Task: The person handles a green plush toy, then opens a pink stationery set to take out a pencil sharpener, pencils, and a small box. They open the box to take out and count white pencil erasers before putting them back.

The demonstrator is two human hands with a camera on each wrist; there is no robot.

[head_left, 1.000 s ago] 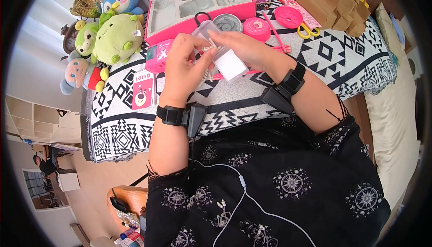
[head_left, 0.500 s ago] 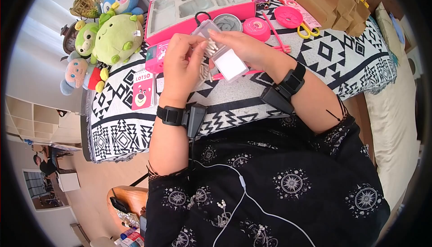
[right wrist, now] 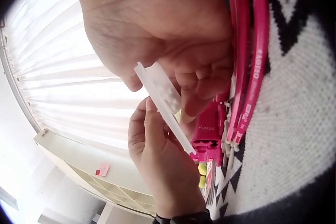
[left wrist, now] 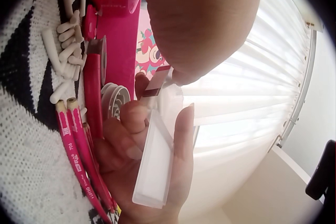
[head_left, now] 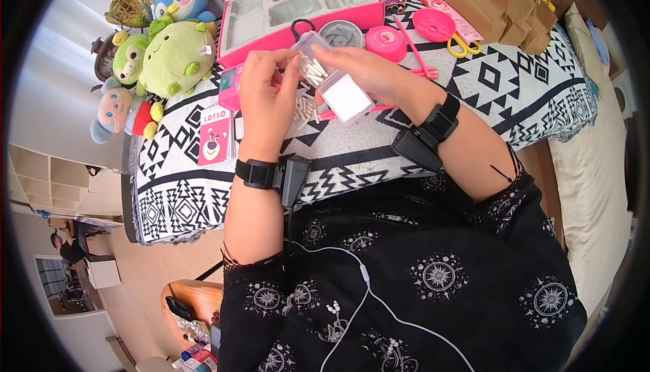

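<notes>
Several short white sticks lie inside a hinged clear plastic box with a white panel. My right hand grips this box, thumb on its upper edge; the right wrist view shows the fingers curled beneath. At the box's left edge is my left hand, fingertips by the rim; whether they hold a stick is hidden. The left wrist view shows the box in my right hand. More loose sticks lie on the patterned cloth below the hands.
Behind the hands stands a pink box with a grey tray. Left are a pink booklet and plush toys. Pink round cases, yellow-handled scissors and paper bags are to the right. Pink pencils lie beside the loose sticks.
My left hand has shifted left from over the box's opening to its edge, its fingers drawn away from the sticks, uncovering more of them. The right hand and box have hardly moved.
</notes>
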